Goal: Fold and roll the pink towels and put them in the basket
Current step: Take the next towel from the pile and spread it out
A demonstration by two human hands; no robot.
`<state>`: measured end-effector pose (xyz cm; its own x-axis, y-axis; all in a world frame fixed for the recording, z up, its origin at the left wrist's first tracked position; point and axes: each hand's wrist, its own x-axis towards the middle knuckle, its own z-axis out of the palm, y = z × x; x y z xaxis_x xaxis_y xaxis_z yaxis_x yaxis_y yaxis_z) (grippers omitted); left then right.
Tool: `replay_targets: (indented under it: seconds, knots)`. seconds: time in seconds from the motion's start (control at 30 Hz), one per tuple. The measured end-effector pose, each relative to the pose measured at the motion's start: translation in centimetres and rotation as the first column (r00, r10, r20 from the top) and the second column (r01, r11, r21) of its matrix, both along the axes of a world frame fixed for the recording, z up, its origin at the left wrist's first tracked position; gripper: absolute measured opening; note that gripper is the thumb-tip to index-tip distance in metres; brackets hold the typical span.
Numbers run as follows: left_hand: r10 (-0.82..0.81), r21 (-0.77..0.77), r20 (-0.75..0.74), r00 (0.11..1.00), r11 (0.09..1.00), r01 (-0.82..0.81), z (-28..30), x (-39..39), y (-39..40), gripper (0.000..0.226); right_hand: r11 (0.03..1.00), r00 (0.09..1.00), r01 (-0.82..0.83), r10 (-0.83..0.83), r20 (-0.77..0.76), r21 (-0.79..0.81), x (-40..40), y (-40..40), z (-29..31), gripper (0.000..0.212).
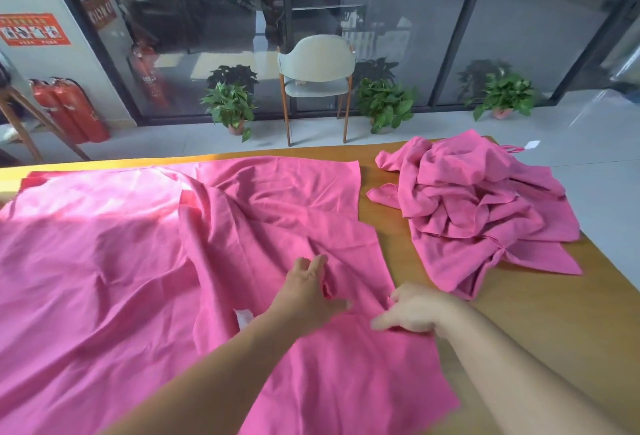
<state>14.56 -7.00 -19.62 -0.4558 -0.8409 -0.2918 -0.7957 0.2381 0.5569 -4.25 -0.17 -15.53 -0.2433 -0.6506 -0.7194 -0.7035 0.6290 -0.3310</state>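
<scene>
A large pink towel [104, 261] lies spread and wrinkled over most of the wooden table [554, 313]. A fold of it runs down the middle, and a white label shows near my left wrist. My left hand [311, 292] rests on the towel with fingers spread, thumb out to the right. My right hand [412, 313] is at the towel's right edge, fingers curled and pinching a bunched fold of the cloth. A heap of crumpled pink towels [481, 216] sits at the table's right end. No basket is in view.
Beyond the table's far edge stand a pale chair [317, 78] and three potted plants [232, 105] before a glass wall. Red fire extinguishers [72, 112] stand at the left. The table's right edge drops to grey floor.
</scene>
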Motion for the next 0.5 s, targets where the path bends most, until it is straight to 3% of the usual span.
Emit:
replay_targets:
  seconds: [0.07,0.17,0.3,0.4,0.5]
  knots:
    - [-0.197,-0.195,0.194,0.961,0.952,0.235,-0.3,0.0,0.5,0.094,1.0,0.999,-0.005,0.006,-0.042,0.01,-0.7,0.7,0.0,0.021]
    - [-0.322,-0.383,0.343,0.882,0.81,0.444,-0.7,-0.8,1.0,0.07,0.997,0.995,0.057,-0.052,-0.083,0.056,-2.5,2.2,-0.1,0.026]
    - [-0.352,-0.477,0.32,0.879,0.742,0.471,-1.0,-2.3,1.2,0.035,0.983,0.985,0.174,-0.173,-0.017,0.064,-3.8,4.3,0.0,0.032]
    - [-0.345,-0.463,0.271,0.898,0.772,0.437,-0.6,-3.6,1.2,0.033,0.986,0.987,0.141,-0.147,0.062,0.086,-3.8,5.7,-0.1,0.039]
    - [-0.347,-0.471,0.254,0.903,0.771,0.429,-0.4,-4.5,1.3,0.029,0.985,0.98,0.14,-0.152,0.13,0.103,-3.4,7.6,-0.5,0.025]
